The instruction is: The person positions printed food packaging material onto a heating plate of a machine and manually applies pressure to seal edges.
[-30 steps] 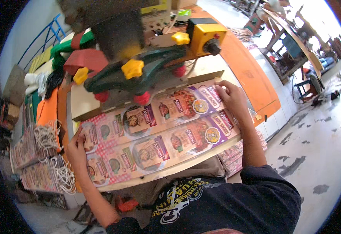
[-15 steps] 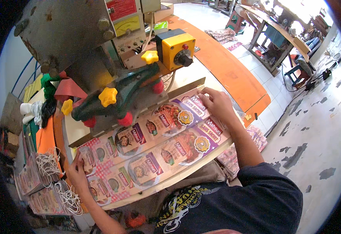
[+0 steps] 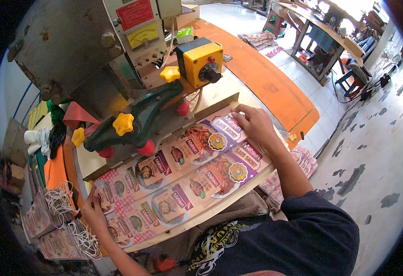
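A long printed plastic sheet (image 3: 169, 195), pink and purple with food pictures in two rows, lies on a cream work board (image 3: 210, 209) before me. At its left end, my left hand (image 3: 94, 212) is closed on the edge. My right hand (image 3: 255, 123) grips the far right corner with curled fingers. The sheet's far edge runs beside a metal bar (image 3: 210, 106) under a heat-sealing press (image 3: 127, 119), which has a dark green frame, yellow star knobs and red feet. Some of my left fingers are hidden.
A yellow control box (image 3: 203, 64) with a black dial stands behind the press on an orange table (image 3: 261, 73). Bundles of printed pouches (image 3: 61, 241) with white cords (image 3: 86, 241) lie at left. Another printed stack (image 3: 302, 161) sits beyond my right forearm.
The view has shifted slightly, so the press appears a little lower and further left. Both hands keep their places on the sheet, with no clear movement of it.
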`<state>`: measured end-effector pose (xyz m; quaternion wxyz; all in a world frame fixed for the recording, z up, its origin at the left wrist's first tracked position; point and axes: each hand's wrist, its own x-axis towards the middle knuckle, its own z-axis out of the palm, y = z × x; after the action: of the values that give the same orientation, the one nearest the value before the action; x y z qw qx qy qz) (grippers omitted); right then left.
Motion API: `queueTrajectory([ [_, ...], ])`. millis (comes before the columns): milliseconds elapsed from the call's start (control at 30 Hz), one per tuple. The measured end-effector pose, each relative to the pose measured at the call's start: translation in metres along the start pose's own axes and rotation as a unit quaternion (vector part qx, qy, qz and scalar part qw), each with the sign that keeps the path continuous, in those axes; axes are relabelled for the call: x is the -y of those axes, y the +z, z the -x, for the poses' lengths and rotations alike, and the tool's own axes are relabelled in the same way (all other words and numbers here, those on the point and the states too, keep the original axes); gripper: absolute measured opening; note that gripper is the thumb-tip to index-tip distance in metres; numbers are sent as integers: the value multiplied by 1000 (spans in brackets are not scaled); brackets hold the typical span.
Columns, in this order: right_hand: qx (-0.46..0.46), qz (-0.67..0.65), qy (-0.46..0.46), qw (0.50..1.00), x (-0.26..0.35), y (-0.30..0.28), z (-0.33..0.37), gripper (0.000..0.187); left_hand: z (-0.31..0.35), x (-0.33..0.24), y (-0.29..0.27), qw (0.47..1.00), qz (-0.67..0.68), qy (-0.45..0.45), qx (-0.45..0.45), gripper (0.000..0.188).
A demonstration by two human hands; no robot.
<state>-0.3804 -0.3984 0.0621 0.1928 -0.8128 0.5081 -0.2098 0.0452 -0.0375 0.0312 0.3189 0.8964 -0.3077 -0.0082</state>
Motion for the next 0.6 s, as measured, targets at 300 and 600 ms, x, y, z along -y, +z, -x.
queueTrajectory([
  [300, -19, -23, -6, 1000, -8, 7, 0, 28, 2, 15, 7, 998, 21, 44, -41, 35],
  [600, 3, -8, 2, 1000, -4, 2, 3, 27, 5, -7, -1, 1000, 9, 6, 1, 41],
])
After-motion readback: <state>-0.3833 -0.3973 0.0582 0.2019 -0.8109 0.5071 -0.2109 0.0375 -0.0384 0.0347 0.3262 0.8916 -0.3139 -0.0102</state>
